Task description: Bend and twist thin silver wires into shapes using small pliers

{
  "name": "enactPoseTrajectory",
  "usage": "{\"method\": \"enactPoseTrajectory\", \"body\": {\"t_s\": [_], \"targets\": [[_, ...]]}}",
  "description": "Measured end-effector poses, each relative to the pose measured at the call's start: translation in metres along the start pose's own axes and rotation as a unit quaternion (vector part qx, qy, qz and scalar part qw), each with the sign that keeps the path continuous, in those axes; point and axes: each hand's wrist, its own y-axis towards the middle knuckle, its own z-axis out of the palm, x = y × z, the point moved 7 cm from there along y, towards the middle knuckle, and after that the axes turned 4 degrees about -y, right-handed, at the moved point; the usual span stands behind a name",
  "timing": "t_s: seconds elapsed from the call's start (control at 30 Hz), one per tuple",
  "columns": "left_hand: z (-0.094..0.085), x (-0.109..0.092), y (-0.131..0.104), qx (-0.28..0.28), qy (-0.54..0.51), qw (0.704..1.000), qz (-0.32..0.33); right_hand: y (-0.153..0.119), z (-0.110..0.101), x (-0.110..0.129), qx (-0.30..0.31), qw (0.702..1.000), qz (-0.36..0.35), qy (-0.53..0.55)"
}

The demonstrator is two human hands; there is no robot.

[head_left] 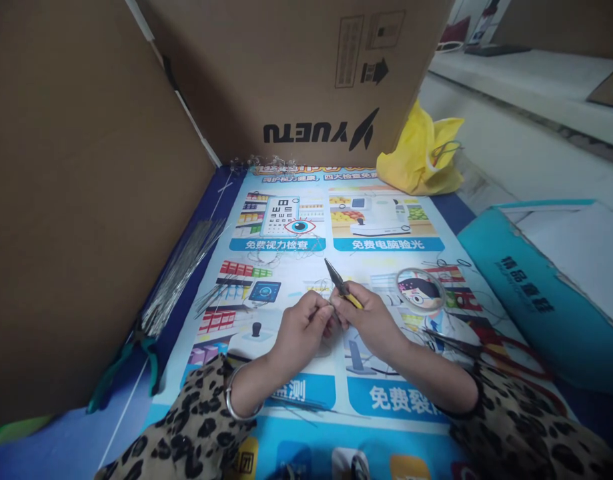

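My right hand (369,319) is closed round a pair of pliers (340,281) with dark pointed jaws and yellow grips, the jaws aimed up and left. Its thumb and forefinger meet the fingertips of my left hand (306,323), which is pinched closed. A thin wire (324,287) curves up faintly from between the fingertips; most of what they pinch is hidden. Both hands are over a printed poster sheet (306,267). Fine loose wires lie on the sheet beyond the hands.
At left lie a bundle of silvery wires (179,280) and green-handled pliers (131,363). Scissors (453,343) with red handles and a clear tape roll (420,291) are at right. Cardboard (306,73) walls the back and left. A yellow bag (419,160) and teal box (541,287) stand right.
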Motion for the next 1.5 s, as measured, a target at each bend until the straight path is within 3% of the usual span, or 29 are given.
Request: {"method": "enactPoseTrajectory", "body": {"t_s": [0.27,0.53,1.07,1.5], "targets": [[0.006,0.002,-0.001,-0.006,-0.061,0.998,-0.018,0.002,0.001,-0.005,0.002,1.000,0.009,0.025],[-0.014,0.003,0.006,-0.081,-0.123,0.988,-0.050,0.007,-0.001,-0.009,0.027,0.998,0.028,0.050],[-0.002,0.008,0.004,-0.059,-0.153,0.985,-0.054,0.004,0.000,-0.016,-0.028,0.999,0.030,0.035],[-0.003,0.008,0.005,-0.043,-0.169,0.982,-0.071,0.006,0.001,-0.017,-0.026,0.998,0.034,0.043]]}}
